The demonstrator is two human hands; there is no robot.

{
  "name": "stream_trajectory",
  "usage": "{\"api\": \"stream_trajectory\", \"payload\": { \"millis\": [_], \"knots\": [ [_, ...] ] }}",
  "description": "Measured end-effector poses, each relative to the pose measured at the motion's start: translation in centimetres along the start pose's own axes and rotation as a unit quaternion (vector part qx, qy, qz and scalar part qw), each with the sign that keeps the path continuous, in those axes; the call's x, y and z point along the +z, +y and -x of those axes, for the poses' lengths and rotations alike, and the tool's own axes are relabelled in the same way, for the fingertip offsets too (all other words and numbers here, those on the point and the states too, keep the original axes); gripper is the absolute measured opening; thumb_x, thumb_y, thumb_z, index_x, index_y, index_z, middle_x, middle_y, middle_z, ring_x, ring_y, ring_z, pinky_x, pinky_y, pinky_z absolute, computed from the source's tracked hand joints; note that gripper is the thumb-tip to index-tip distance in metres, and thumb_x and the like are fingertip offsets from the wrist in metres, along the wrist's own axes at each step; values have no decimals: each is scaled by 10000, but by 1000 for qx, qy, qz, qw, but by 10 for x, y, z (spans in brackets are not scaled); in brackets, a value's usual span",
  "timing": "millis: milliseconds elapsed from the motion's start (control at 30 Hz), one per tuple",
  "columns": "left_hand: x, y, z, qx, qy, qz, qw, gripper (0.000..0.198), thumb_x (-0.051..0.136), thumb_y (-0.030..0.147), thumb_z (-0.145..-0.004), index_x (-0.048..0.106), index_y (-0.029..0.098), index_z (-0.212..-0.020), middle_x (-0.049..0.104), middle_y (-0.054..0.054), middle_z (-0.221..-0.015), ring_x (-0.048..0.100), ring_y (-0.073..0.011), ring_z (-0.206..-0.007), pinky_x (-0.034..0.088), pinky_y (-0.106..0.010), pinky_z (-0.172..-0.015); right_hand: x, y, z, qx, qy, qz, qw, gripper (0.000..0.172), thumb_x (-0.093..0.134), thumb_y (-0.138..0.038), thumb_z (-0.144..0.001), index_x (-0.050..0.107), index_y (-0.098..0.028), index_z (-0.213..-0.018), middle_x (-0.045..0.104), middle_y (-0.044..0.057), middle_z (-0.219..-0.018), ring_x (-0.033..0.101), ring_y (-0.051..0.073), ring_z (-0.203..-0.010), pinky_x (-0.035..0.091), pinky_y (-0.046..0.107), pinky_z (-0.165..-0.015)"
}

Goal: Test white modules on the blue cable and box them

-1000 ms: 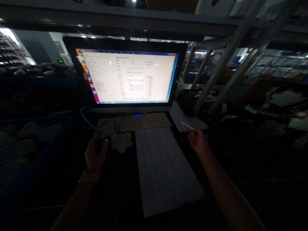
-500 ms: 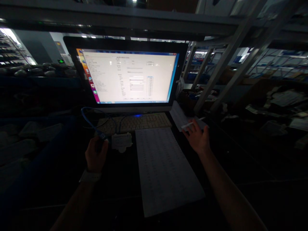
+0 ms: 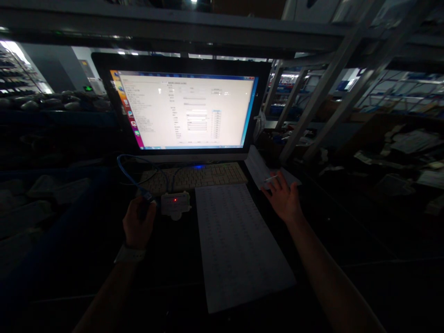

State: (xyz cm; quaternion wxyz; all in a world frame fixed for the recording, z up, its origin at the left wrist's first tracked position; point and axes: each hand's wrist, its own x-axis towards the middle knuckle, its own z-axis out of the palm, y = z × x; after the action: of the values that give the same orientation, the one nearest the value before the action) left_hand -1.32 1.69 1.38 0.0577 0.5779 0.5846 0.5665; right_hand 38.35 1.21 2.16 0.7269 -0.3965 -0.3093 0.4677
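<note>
My left hand (image 3: pixel 138 224) is closed on the connector end of a blue USB cable (image 3: pixel 147 195), just left of a small white box (image 3: pixel 175 205). A red light glows on top of that box. A slim white pen (image 3: pixel 271 178) lies among the fingers of my right hand (image 3: pixel 284 199), which is half curled with the palm up and the thumb apart. Between my hands a long printed sheet (image 3: pixel 239 240) lies flat. The keyboard (image 3: pixel 204 175) sits behind the box and the sheet.
A lit monitor (image 3: pixel 187 111) showing a form window stands behind the keyboard. Another paper (image 3: pixel 256 166) lies to its right. At the left is a blue bin (image 3: pixel 79 185) with pale items. Metal frame bars (image 3: pixel 319 92) rise at the right.
The red light on the white box has come on. The pen has turned in my right hand, so less of it shows. My left hand has stayed in place.
</note>
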Motion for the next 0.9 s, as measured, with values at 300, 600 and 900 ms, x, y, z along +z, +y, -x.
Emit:
{"api": "stream_trajectory", "payload": {
  "millis": [300,600,900],
  "knots": [
    [0,-1,1,9,-4,15,1000,317,587,411,-732,573,161,-926,646,-59,-867,636,-194,-785,525,-339,-702,1,1,1,3,-16,-7,1000,530,603,-740,-549,609,-416,-968,511,-92,-1304,419,196,-1252,438,411,-939],
    [0,0,0,16,6,-3,1000,311,571,424,-727,576,169,-905,652,-69,-853,633,-193,-772,519,-333,-682,2,1,1,11,-10,-11,1000,602,547,-817,-510,619,-428,-963,505,-97,-1310,357,224,-1296,399,466,-976],
    [0,-1,-1,20,6,-5,1000,334,569,443,-721,573,156,-891,644,-72,-823,627,-195,-737,518,-337,-657,3,1,3,15,-18,-8,1000,587,501,-815,-572,609,-415,-987,501,-75,-1319,384,212,-1280,435,454,-942]
  ]
}}
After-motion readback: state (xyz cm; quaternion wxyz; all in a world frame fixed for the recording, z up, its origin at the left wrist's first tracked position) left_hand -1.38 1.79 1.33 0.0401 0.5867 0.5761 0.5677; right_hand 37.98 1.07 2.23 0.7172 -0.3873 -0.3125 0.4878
